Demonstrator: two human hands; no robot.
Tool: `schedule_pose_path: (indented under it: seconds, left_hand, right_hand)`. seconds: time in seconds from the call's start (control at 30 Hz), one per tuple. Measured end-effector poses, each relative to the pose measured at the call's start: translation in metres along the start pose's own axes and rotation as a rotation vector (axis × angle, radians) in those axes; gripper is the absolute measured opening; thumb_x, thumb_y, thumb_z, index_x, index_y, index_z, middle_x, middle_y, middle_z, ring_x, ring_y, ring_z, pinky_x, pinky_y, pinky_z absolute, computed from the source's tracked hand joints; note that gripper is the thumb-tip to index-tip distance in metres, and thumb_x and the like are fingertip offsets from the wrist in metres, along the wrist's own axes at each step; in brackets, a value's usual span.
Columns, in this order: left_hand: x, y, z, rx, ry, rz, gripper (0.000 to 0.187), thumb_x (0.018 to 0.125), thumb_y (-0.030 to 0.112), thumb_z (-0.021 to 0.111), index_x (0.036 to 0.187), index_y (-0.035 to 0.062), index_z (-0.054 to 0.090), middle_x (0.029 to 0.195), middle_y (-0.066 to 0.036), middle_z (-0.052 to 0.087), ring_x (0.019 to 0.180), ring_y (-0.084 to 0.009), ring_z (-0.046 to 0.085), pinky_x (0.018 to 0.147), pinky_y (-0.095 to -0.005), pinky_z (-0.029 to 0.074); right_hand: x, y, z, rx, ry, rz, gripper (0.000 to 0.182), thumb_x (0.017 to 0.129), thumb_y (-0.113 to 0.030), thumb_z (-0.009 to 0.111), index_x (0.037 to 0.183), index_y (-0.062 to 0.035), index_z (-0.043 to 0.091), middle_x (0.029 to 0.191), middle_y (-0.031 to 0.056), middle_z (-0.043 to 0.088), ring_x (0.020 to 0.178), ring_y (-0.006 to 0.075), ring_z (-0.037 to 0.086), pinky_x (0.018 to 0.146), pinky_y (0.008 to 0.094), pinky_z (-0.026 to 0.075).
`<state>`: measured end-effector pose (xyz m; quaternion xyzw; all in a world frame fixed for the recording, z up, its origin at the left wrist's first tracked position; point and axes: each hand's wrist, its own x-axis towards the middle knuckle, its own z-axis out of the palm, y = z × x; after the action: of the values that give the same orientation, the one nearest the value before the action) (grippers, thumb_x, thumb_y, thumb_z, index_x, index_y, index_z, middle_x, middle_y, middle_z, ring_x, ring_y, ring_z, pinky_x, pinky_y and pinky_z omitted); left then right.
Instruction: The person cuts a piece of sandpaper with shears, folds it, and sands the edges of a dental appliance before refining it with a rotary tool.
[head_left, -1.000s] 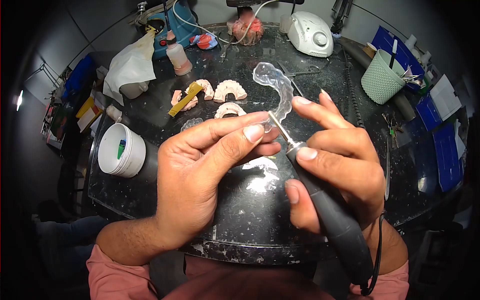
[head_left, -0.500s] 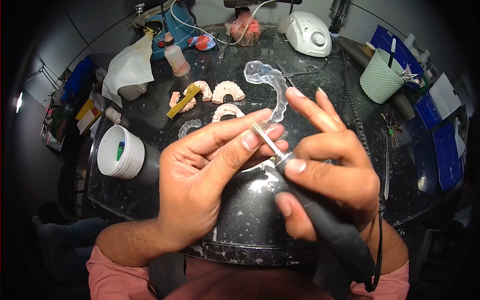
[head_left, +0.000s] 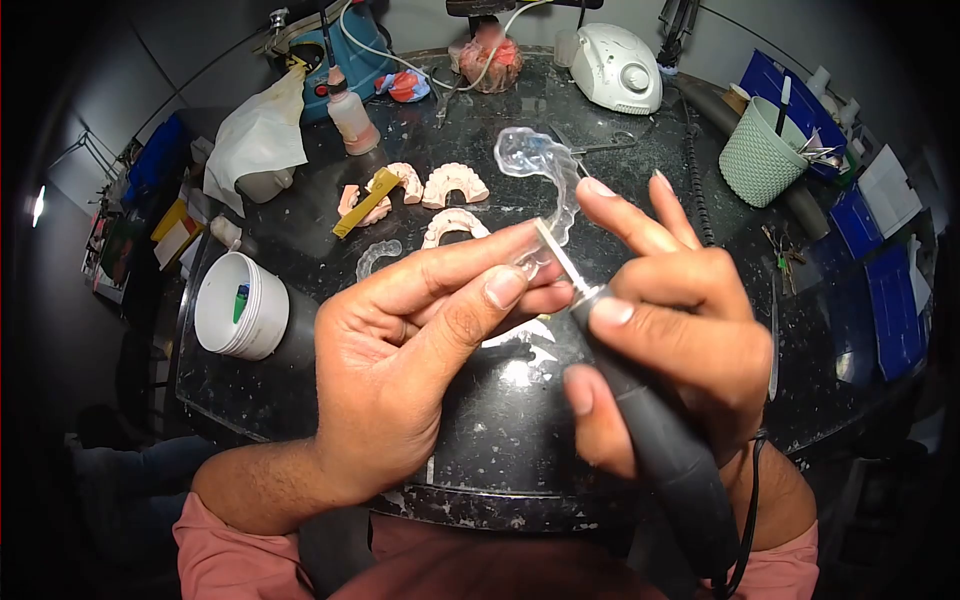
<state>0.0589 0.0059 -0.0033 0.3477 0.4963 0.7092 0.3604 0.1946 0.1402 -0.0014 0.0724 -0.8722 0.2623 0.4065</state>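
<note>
Between the thumb and fingers of my left hand (head_left: 410, 340) is one end of a clear dental aligner (head_left: 568, 205), its curved arch rising toward the far side of the bench. My right hand (head_left: 690, 330) is wrapped round a black rotary handpiece (head_left: 655, 420), with index and little fingers stretched out. The handpiece's thin metal bit (head_left: 562, 257) crosses the aligner just beyond my left thumb. Past my left hand lie pale dental models (head_left: 455, 185), one with a yellow strip (head_left: 365, 203) across it. Another clear aligner (head_left: 378, 256) rests near my left knuckles.
A white tub (head_left: 240, 305) stands at the left and a green woven cup (head_left: 765, 150) of tools at the right. At the back are a white control box (head_left: 618, 70), a bottle of pink liquid (head_left: 353, 122) and scissors (head_left: 605, 143). A black cord (head_left: 752, 520) trails from the handpiece.
My right hand and the handpiece have shifted slightly right, and the bit's tip now sits further right along the aligner. The aligner has tilted a little; my left hand has barely moved.
</note>
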Motion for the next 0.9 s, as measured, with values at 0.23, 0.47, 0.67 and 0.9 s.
schedule_pose_path:
  seconds: [0.23,0.47,0.67,0.9]
  left_hand:
    - [-0.0009,0.0023,0.0001,-0.058,-0.015,-0.056,0.031,0.097,0.009,0.052,0.124,-0.0057,0.056,0.113,-0.022,0.066,0.110,-0.0260,0.064,0.096,-0.0385,0.052]
    - [-0.0006,0.0020,-0.0011,-0.155,-0.022,-0.139,0.032,0.097,0.011,0.054,0.124,-0.0046,0.057,0.113,-0.020,0.066,0.109,-0.0240,0.064,0.097,-0.0380,0.051]
    - [-0.0003,0.0025,0.0003,-0.130,-0.013,-0.122,0.030,0.097,0.010,0.054,0.123,-0.0046,0.057,0.114,-0.019,0.066,0.108,-0.0235,0.064,0.096,-0.0374,0.052]
    - [-0.0008,0.0022,0.0004,-0.122,-0.015,-0.087,0.029,0.096,0.009,0.055,0.122,-0.0038,0.058,0.111,-0.018,0.067,0.106,-0.0235,0.065,0.093,-0.0377,0.054]
  right_hand:
    - [-0.0005,0.0026,0.0005,0.057,0.026,-0.034,0.039,0.078,-0.015,0.074,0.109,-0.0073,0.053,0.094,0.0123,0.056,0.114,0.0534,0.055,0.107,0.0694,0.025]
    - [0.0000,0.0009,-0.0034,0.040,-0.008,-0.001,0.037,0.076,-0.013,0.074,0.108,-0.0069,0.055,0.095,0.0133,0.055,0.113,0.0536,0.055,0.107,0.0682,0.024]
    - [0.0012,-0.0004,-0.0061,0.057,-0.026,0.026,0.035,0.075,-0.012,0.073,0.105,-0.0054,0.057,0.094,0.0125,0.055,0.113,0.0539,0.056,0.108,0.0676,0.023]
    - [0.0049,-0.0021,-0.0089,-0.008,-0.070,0.008,0.040,0.078,-0.013,0.071,0.110,-0.0071,0.048,0.093,0.0129,0.053,0.112,0.0509,0.058,0.107,0.0694,0.023]
